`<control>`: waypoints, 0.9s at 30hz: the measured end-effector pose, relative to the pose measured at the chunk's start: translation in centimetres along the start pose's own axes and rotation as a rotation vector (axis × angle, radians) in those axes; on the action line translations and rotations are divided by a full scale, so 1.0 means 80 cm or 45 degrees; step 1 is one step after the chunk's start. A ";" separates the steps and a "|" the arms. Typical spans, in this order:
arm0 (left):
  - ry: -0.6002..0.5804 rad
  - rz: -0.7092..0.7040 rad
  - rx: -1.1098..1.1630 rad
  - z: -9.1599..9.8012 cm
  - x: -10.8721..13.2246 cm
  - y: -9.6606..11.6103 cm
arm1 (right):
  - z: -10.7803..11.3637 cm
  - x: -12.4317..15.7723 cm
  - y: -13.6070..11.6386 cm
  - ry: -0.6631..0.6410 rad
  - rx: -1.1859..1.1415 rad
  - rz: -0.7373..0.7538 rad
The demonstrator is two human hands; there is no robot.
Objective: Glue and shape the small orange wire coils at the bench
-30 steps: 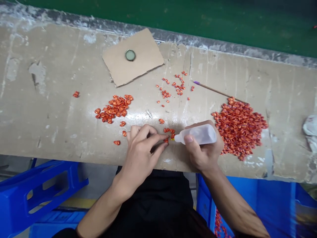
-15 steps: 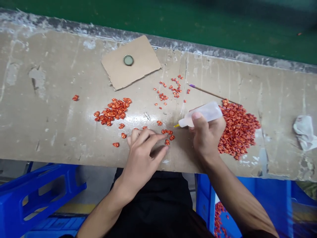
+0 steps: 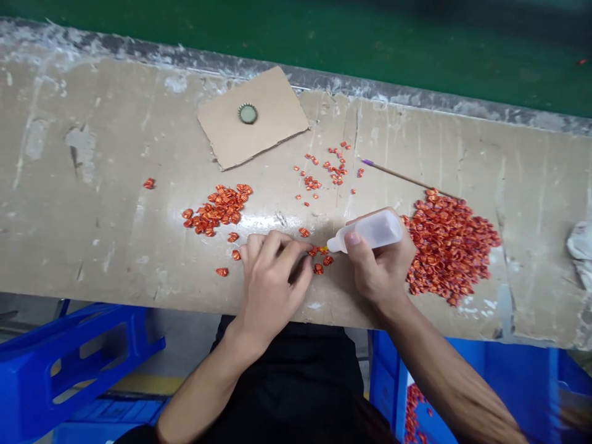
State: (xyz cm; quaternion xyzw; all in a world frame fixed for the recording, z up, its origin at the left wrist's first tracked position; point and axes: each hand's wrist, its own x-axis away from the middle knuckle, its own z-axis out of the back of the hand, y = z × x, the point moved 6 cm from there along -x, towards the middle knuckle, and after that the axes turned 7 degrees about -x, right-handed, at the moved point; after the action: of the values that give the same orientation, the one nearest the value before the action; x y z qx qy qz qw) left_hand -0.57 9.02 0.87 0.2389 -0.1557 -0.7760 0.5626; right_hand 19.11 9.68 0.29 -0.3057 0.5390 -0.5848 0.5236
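Squeeze bottle sits gripped in your right hand, its yellow nozzle at the small orange pieces just beside your curled left hand, whose hold you can't confirm; the big orange heap lies untouched to your right.
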 end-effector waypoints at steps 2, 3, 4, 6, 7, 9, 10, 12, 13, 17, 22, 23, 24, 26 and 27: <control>0.011 0.009 -0.007 0.001 0.000 0.000 | 0.000 0.001 -0.001 -0.017 0.037 0.026; 0.019 0.013 -0.011 0.001 0.001 -0.001 | 0.000 0.001 -0.001 -0.021 0.048 0.037; 0.026 0.014 -0.014 0.001 0.001 -0.001 | 0.000 0.002 -0.001 -0.023 0.057 0.040; 0.029 0.012 -0.020 0.001 0.001 -0.001 | 0.000 0.002 -0.001 -0.028 0.068 0.035; 0.025 0.010 -0.023 0.000 0.001 -0.001 | -0.001 0.002 -0.001 -0.031 0.071 0.036; 0.020 0.008 -0.031 -0.001 0.001 -0.001 | -0.002 0.001 -0.003 -0.037 0.074 0.043; 0.021 0.010 -0.034 -0.001 0.001 0.000 | -0.003 0.001 -0.004 -0.040 0.075 0.047; 0.014 0.016 -0.036 -0.001 0.000 0.000 | -0.004 0.000 -0.005 -0.049 0.073 0.045; 0.004 0.021 -0.036 -0.001 0.000 0.000 | -0.004 -0.001 -0.005 -0.052 0.072 0.042; -0.043 0.025 -0.037 0.000 -0.001 0.002 | -0.003 -0.001 -0.004 -0.049 0.076 0.030; -0.043 0.035 -0.029 0.001 0.000 0.001 | -0.001 -0.001 -0.005 -0.039 0.062 0.002; -0.042 0.035 -0.028 0.002 0.000 0.001 | -0.001 -0.001 -0.005 -0.035 0.060 0.002; -0.042 0.034 -0.027 0.001 0.000 0.001 | -0.001 0.000 -0.005 -0.034 0.057 0.000; -0.043 0.034 -0.022 0.001 0.000 0.001 | -0.001 0.000 -0.005 -0.036 0.057 -0.006; -0.044 0.034 -0.017 0.001 -0.001 0.001 | -0.001 0.000 -0.005 -0.039 0.058 -0.008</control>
State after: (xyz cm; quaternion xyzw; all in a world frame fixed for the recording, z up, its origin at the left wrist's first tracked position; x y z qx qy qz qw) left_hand -0.55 9.03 1.02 0.2195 -0.1634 -0.7734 0.5718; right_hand 18.94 9.66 0.62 -0.3042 0.5167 -0.5937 0.5367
